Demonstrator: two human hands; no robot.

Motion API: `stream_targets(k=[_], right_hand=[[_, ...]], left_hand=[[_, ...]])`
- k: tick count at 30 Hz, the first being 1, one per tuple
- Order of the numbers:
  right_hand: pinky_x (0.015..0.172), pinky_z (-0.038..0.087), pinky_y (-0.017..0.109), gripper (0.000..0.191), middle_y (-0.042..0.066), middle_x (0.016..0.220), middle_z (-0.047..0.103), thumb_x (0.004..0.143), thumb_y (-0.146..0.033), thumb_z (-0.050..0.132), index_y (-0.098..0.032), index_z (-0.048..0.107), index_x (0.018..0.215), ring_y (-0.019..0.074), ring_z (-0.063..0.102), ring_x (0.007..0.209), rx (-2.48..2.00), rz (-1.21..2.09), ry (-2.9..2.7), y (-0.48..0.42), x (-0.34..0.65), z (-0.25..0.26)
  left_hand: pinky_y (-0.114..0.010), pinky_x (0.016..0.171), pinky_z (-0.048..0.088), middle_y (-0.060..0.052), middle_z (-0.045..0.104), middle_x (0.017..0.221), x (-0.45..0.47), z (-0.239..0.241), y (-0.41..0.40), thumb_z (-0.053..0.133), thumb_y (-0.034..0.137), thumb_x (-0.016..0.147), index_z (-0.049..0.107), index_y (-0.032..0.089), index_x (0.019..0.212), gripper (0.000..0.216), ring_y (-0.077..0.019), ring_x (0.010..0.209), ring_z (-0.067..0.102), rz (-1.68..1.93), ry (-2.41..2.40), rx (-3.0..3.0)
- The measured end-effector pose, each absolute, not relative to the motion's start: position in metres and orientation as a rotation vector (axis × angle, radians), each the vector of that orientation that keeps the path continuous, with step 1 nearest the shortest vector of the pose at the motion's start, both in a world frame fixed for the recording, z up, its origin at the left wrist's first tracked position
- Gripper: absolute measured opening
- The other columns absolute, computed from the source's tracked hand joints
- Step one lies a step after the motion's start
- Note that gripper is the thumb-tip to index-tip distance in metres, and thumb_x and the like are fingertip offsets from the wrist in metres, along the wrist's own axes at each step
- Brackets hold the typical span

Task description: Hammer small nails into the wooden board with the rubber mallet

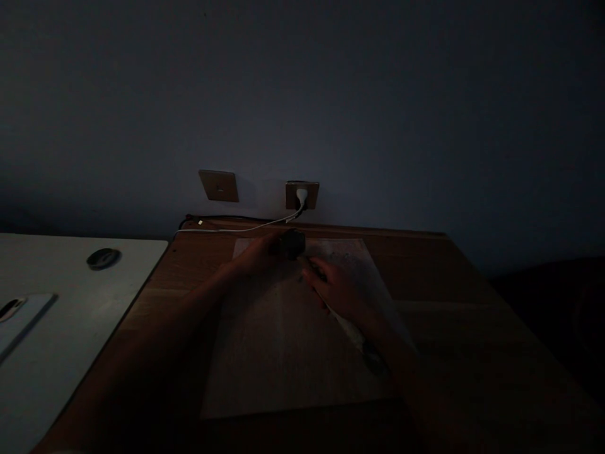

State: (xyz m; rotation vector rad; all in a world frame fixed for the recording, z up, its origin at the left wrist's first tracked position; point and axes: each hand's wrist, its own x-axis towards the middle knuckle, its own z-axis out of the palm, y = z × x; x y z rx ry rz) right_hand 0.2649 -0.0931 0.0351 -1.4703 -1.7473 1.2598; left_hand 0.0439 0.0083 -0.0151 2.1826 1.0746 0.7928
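The scene is very dark. My left hand (261, 247) is closed around a small dark rounded object (292, 243) near the far edge of a pale sheet (265, 353); the object's kind is hard to make out. My right hand (334, 285) grips a long tool with a pale handle (347, 326). One end of the tool points at the dark object, close to it or touching it. The other end, dark and wider, lies under my right forearm. Shadow hides most of my left fingers.
The sheet lies on a brown wooden table (425, 271). Behind it, a wall socket (309, 195) holds a white plug with cables (255, 227), near another wall plate (220, 186). On the left, a white surface (57, 271) bears a dark round lid-like thing (103, 258) and a flat object (23, 321).
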Motion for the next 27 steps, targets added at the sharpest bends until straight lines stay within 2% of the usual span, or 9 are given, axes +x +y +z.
stream_targets(k=[9, 18, 27], right_hand=[[0.034, 0.036, 0.019, 0.023, -0.007, 0.059, 0.051, 0.096, -0.039, 0.051, -0.02, 0.059, 0.106, 0.0081, 0.047, 0.037, -1.526, 1.286, -1.755, -0.092, 0.261, 0.028], [0.033, 0.038, 0.021, 0.026, -0.006, 0.06, 0.051, 0.096, -0.042, 0.051, -0.021, 0.059, 0.109, 0.0095, 0.047, 0.038, -1.469, 1.321, -1.714, -0.09, 0.261, 0.02], [0.033, 0.036, 0.021, 0.022, -0.007, 0.059, 0.05, 0.095, -0.042, 0.051, -0.022, 0.058, 0.099, 0.009, 0.046, 0.037, -1.457, 1.284, -1.681, -0.091, 0.257, 0.024]], left_hand=[[-0.038, 0.091, 0.056, -0.01, 0.074, 0.116, 0.043, -0.018, 0.01, 0.077, 0.027, 0.075, 0.062, 0.016, 0.127, 0.055, -0.0278, 0.103, 0.071, 0.815, 1.054, 2.199], [-0.039, 0.095, 0.055, -0.01, 0.074, 0.121, 0.042, -0.021, 0.014, 0.073, 0.021, 0.079, 0.062, 0.016, 0.132, 0.054, -0.0278, 0.108, 0.07, 0.83, 1.059, 2.253], [-0.037, 0.09, 0.057, -0.009, 0.075, 0.117, 0.042, -0.019, 0.013, 0.07, 0.022, 0.081, 0.061, 0.016, 0.134, 0.054, -0.0264, 0.102, 0.072, 0.811, 1.024, 2.227]])
